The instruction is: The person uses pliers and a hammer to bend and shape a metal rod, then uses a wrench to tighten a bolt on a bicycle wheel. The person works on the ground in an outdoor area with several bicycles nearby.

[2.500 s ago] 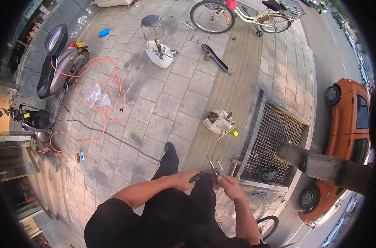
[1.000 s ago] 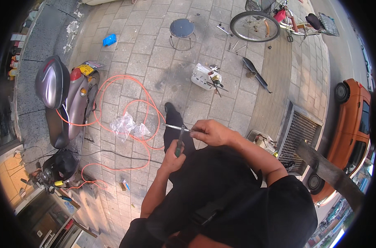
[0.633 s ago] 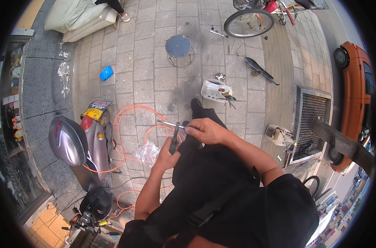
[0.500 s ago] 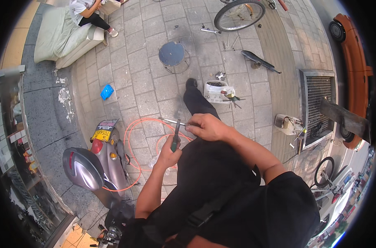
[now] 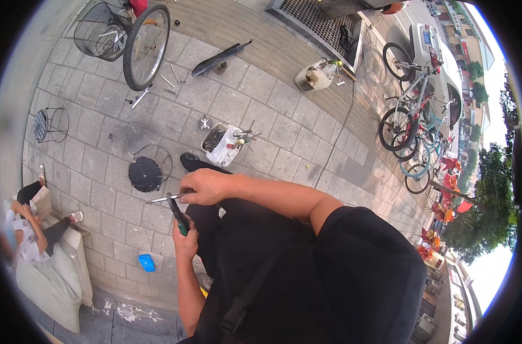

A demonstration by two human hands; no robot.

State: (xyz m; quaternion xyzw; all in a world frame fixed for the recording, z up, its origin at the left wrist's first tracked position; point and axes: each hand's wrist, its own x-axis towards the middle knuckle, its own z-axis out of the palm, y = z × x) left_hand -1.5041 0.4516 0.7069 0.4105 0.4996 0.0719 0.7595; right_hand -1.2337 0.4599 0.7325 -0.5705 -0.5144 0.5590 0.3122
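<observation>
My left hand (image 5: 185, 241) is closed around a tool with a green-and-black handle (image 5: 177, 215), its dark head pointing away from me. Pinched in the fingers of my right hand (image 5: 204, 186) is a thin silver metal rod (image 5: 156, 200), which sticks out to the left. The tool's head meets or crosses the rod close to my right fingertips; whether it grips the rod, I cannot tell. Both hands are held over my lap. Just beyond them stands a round dark-topped stool (image 5: 145, 174), and ahead is a whitish bin of tools (image 5: 222, 148).
A bicycle wheel (image 5: 147, 48), loose wrenches (image 5: 140, 97) and a black bicycle saddle (image 5: 218, 59) are on the paving ahead. A blue box (image 5: 147, 262) lies at lower left, near a person (image 5: 31, 229) seated on a covered sofa (image 5: 49, 286). Parked bicycles (image 5: 410, 123) stand at right.
My view has swung to the right, so the parked bicycles now show and the scooter is almost out of sight. Both hands keep hold of the tool and rod, close together.
</observation>
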